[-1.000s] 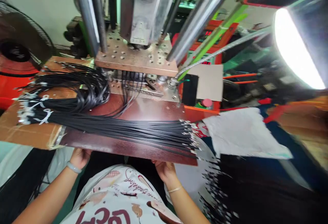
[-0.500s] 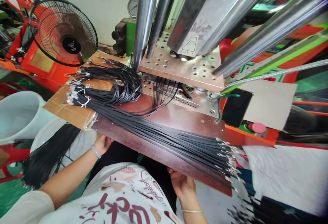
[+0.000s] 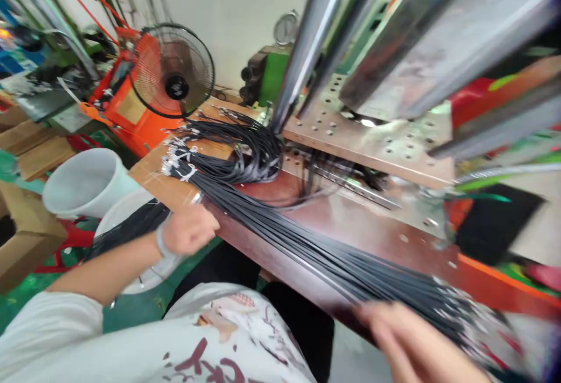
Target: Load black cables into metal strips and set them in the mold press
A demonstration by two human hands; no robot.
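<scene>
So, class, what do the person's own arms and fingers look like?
The left arm wears a short white sleeve and a pale wrist bangle. The left fingers and right fingers are ungloved; both are blurred, so finer details can't be told. No right sleeve is in view.

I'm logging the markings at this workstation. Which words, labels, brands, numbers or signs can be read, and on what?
No text reads for certain.
Shirt: large dark red letters, blurred and cut off by the frame; smaller script, unreadable.
Fan: pale mark on the hub, too small.
Gauge: dial, too blurred.
</scene>
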